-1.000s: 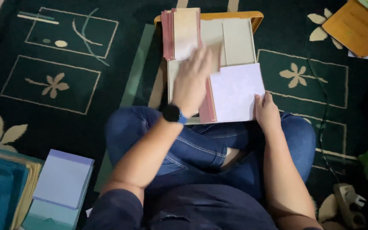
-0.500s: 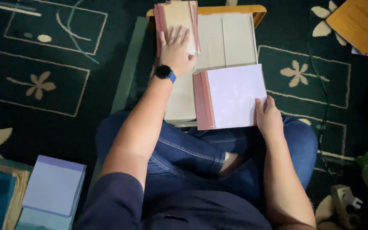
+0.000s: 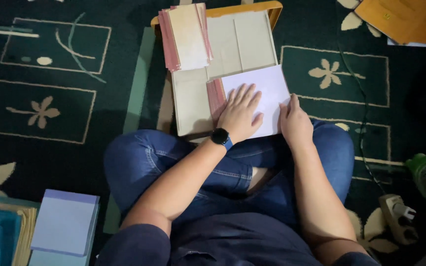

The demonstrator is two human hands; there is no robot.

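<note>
White booklet [image 3: 262,93] pressed flat on cardboard [image 3: 193,106].
Left hand [image 3: 240,112] is laid open, fingers spread, on the cover (red spine side); right hand [image 3: 296,123] is held open against its edge.

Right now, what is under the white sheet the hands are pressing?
A pink-edged stack shows at its left side, resting on a beige board. Both hands, left and right, cover the sheet; anything beneath it is hidden.

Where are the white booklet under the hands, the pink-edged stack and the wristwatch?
white booklet [image 3: 267,86]: head view, bare upper cover.
pink-edged stack [image 3: 188,37]: head view, top sheet's middle.
wristwatch [image 3: 220,136]: head view, dark face on left wrist.
</note>
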